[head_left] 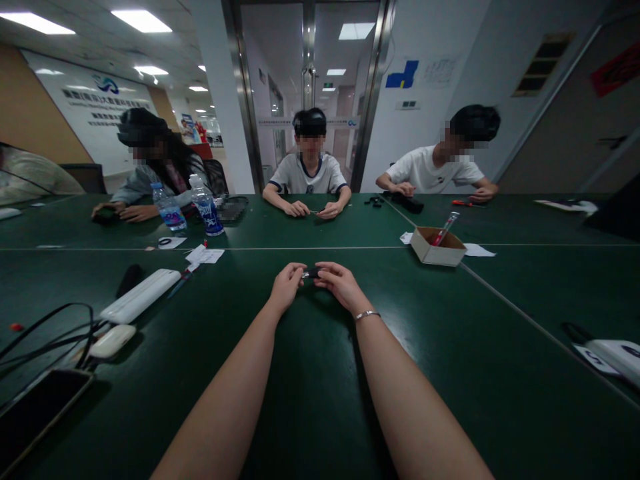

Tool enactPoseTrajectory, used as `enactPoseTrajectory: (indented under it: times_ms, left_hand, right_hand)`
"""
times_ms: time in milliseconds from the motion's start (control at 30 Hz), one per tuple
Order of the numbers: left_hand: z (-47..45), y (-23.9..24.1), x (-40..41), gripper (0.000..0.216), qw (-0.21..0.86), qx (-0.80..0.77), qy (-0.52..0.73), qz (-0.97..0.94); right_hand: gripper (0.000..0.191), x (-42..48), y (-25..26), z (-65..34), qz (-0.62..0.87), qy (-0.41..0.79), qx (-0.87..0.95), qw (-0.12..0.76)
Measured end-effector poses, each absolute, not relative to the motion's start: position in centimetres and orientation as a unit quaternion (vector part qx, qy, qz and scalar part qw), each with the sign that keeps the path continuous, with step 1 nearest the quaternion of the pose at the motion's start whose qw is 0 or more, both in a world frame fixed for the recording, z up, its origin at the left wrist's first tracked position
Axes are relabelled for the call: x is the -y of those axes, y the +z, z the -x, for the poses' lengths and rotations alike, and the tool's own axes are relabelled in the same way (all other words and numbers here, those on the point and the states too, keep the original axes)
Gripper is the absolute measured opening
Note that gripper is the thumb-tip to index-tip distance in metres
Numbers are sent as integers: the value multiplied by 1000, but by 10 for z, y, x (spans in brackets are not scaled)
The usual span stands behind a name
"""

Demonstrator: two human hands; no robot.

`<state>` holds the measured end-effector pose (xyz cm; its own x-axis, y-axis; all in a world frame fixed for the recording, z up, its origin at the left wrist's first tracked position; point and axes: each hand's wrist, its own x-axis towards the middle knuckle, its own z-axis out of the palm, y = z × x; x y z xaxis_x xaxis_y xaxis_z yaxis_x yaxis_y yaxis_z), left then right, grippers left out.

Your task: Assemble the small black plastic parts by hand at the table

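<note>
A small black object with a silver end point(311, 273), perhaps a USB stick, is held between my two hands, low over the green table point(320, 320). My left hand point(288, 283) pinches its silver end between thumb and fingers. At the other side, my right hand point(340, 283) grips the black part, with its fingers curled around it. Fingertips cover much of the object, so its full shape does not show. Around my right wrist sits a silver bracelet point(367, 315).
To the left lie a phone point(43, 407), a white power bank point(140, 296), a white case point(113, 341) and black cables. Two bottles point(206, 207) stand farther back. A cardboard box point(437, 248) with a red-handled tool is at right. Several people sit around the table.
</note>
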<state>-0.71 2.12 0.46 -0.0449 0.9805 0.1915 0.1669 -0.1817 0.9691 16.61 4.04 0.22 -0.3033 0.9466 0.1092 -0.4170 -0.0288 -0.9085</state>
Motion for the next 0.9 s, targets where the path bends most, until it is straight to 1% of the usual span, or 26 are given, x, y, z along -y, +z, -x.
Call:
enactPoseTrajectory:
  times_ms: [100,200,333,400,467,600,767,900]
  left_hand:
    - [6,6,-20,31,378,-505,529,-568]
    - [5,8,-18,28,407,-497,518,-564]
    - [4,8,-17,31,366,-487,531,-589]
    - [5,7,-18,27,384,-491,520,-584]
    - [6,6,-18,28,397,-487,512,-585]
    - [6,5,-19,31,347,-489,535,-595]
    - [5,5,-19,30,408,-470,527,-579]
    - [6,5,-18,28,372,-471,534,-596]
  right_hand:
    - [37,-40,2,-166,277,660,466,520]
    - [37,-40,1,-166,277,659,469,519]
    - [35,-40,1,-166,279,657,470,520]
    - [35,-40,2,-166,282,656,469,519]
    - [37,-40,2,-165,284,658,467,519]
    - [39,-40,3,-165,284,659,463,520]
    - [38,-39,2,-165,283,656,472,517]
    - [39,-39,2,-165,280,657,468,521]
